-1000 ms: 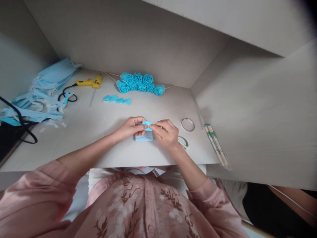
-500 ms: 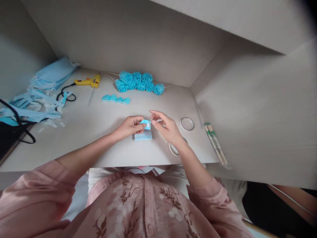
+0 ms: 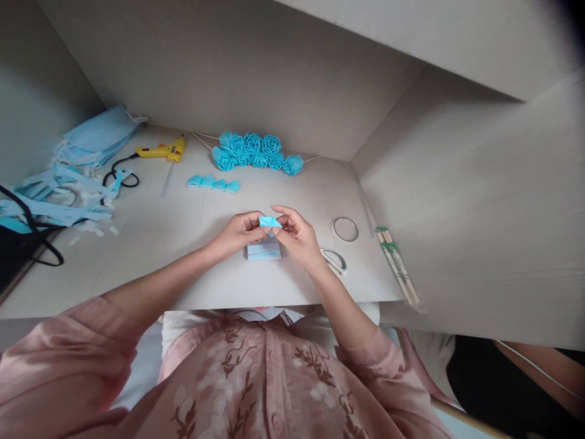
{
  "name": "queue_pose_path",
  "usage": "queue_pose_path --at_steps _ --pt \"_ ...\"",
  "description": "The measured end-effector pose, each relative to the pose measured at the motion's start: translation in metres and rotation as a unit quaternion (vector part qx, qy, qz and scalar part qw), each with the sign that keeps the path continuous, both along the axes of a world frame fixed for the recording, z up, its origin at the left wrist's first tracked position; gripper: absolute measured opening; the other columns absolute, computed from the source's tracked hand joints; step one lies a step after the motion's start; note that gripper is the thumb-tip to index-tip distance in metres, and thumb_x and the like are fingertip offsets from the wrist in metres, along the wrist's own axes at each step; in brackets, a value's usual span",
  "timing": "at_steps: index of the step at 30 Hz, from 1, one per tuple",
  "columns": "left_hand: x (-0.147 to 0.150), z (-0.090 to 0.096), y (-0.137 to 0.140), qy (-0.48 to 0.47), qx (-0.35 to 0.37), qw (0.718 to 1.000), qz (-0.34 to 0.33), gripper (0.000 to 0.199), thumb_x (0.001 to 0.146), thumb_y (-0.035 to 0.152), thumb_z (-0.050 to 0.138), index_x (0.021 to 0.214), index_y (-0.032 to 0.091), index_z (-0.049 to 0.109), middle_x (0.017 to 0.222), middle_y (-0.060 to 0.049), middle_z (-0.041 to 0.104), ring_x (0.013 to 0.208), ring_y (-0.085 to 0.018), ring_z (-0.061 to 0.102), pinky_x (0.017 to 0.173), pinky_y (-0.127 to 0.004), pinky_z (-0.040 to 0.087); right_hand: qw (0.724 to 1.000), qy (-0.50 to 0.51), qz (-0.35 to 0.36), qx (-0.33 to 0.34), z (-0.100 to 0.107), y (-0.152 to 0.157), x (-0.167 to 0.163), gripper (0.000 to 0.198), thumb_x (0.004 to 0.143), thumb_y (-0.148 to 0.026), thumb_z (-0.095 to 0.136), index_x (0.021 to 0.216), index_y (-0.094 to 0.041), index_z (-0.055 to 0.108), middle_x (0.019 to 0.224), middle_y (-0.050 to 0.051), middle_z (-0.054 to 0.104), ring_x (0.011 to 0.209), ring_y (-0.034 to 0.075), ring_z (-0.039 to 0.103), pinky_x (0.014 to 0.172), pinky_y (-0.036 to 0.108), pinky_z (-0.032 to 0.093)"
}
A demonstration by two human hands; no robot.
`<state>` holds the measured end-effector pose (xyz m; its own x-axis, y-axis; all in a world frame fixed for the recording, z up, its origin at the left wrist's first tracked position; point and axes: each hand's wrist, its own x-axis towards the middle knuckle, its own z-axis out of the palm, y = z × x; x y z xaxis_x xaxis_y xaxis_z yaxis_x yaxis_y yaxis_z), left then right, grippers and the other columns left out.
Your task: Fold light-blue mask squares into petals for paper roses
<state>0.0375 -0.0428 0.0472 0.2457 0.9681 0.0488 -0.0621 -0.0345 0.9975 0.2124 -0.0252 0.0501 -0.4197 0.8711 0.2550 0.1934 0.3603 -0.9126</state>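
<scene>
Between both hands, above the table, is a small folded piece of blue mask fabric (image 3: 270,222). My left hand (image 3: 243,233) pinches its left side, thumb in front. My right hand (image 3: 298,236) grips the right side between thumb and fingers. Just below them on the table lies a stack of pale blue fabric pieces (image 3: 264,251). Farther back, a row of folded blue petals (image 3: 212,183) rests on the table. Behind that, several blue fabric roses (image 3: 253,144) on thin sticks lie grouped near the back wall.
At the left are a yellow glue gun (image 3: 162,150) with a black cord, a pile of face masks (image 3: 98,137) and cut strips (image 3: 68,198). To the right lie a roll of tape (image 3: 345,229), another ring partly behind my wrist (image 3: 337,261), and bundled wooden sticks (image 3: 398,266).
The right hand has come in from the right and taken hold of the fabric piece. A white patch on the piece no longer shows; its folded blue face does.
</scene>
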Motion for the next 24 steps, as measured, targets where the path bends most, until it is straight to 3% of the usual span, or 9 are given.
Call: queue_pose_path --at_steps 5,8,11,14,19,24 --pt "-0.001 -0.002 0.001 0.009 -0.007 1.0 0.015 0.028 0.073 0.04 0.07 0.077 0.015 0.059 0.064 0.002 0.06 0.053 -0.008 0.049 0.053 -0.021 0.04 1.0 -0.016 0.002 0.014 0.0 0.005 0.013 0.04 0.09 -0.03 0.053 0.129 -0.019 0.053 0.091 0.004 0.068 0.081 0.014 0.064 0.07 0.027 0.052" --pt "-0.002 0.001 0.001 -0.014 -0.016 1.0 0.012 0.03 0.075 0.041 0.07 0.084 0.013 0.062 0.075 -0.003 0.068 0.057 -0.01 0.057 0.056 -0.023 0.045 0.993 -0.078 -0.058 0.063 0.005 0.013 0.034 0.036 0.092 -0.03 0.051 0.126 -0.02 0.056 0.099 0.006 0.071 0.084 0.015 0.065 0.073 0.028 0.052" --pt "-0.002 0.002 0.001 -0.037 -0.021 0.999 0.016 0.033 0.073 0.042 0.073 0.085 0.013 0.062 0.08 -0.006 0.07 0.065 -0.013 0.062 0.056 -0.023 0.047 0.969 -0.184 -0.105 0.128 0.008 0.018 0.053 0.026 0.091 -0.025 0.051 0.113 -0.02 0.065 0.101 0.006 0.072 0.083 0.015 0.066 0.072 0.028 0.051" --pt "-0.003 -0.001 0.003 -0.034 -0.02 0.999 0.029 0.032 0.072 0.042 0.074 0.081 0.013 0.063 0.073 -0.004 0.069 0.056 -0.01 0.057 0.054 -0.022 0.045 0.936 -0.29 -0.103 0.17 0.004 0.016 0.065 0.021 0.089 -0.017 0.052 0.103 -0.019 0.068 0.1 0.006 0.072 0.083 0.017 0.067 0.073 0.029 0.049" --pt "-0.003 -0.004 0.004 -0.032 -0.021 0.998 0.058 0.03 0.071 0.04 0.074 0.079 0.013 0.064 0.064 -0.001 0.064 0.052 -0.008 0.053 0.051 -0.021 0.042 0.906 -0.368 -0.114 0.173 -0.005 0.006 0.073 0.018 0.088 -0.014 0.053 0.095 -0.019 0.069 0.094 0.006 0.072 0.084 0.019 0.067 0.073 0.029 0.047" --pt "-0.002 -0.004 0.004 -0.025 -0.023 0.997 0.065 0.027 0.071 0.039 0.074 0.075 0.014 0.064 0.061 0.001 0.061 0.051 -0.008 0.051 0.051 -0.021 0.041 0.908 -0.377 -0.103 0.149 -0.007 -0.002 0.077 0.012 0.087 -0.016 0.058 0.093 -0.02 0.068 0.089 0.004 0.072 0.08 0.017 0.067 0.072 0.028 0.046"
